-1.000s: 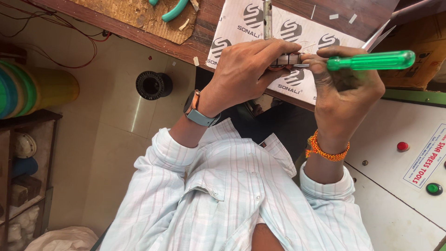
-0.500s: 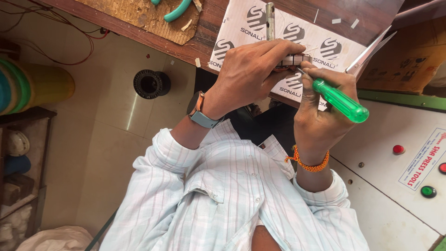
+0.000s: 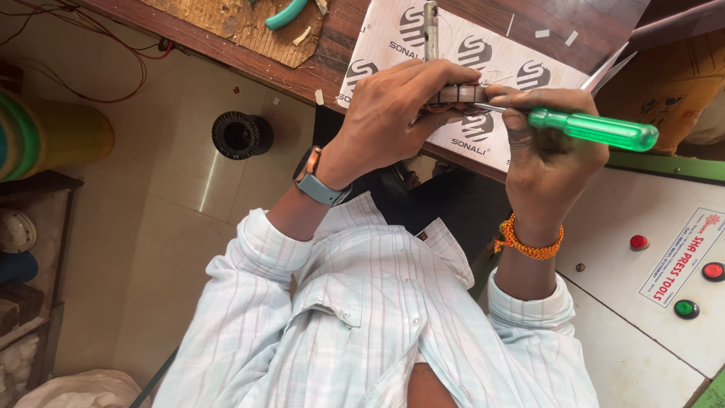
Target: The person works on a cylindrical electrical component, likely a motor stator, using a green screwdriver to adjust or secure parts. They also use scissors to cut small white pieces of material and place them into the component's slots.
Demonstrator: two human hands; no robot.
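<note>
Two hands meet at the edge of the counter, and I see both of them busy on one small part. My left hand has its grip closed around a small dark ribbed metal piece, fingers curled over the top and thumb underneath, so the piece sits just above the white printed sheet that lies on the counter. My right hand has its grip closed on a screwdriver with a clear green handle; the handle points out to the right and lies nearly level, while the thin metal shaft runs left and its tip touches the right end of the ribbed piece. I cannot tell how deep the tip goes, since the fingers hide the joint.

A grey rod lies on the sheet just beyond the left hand. A smartwatch with an orange-edged band is on the left wrist, and an orange thread bracelet on the right. Down on the pale tiled floor, well left of the hands, stands a black ring-shaped part. To the right, a white machine panel carries red and green buttons, near the right forearm.
</note>
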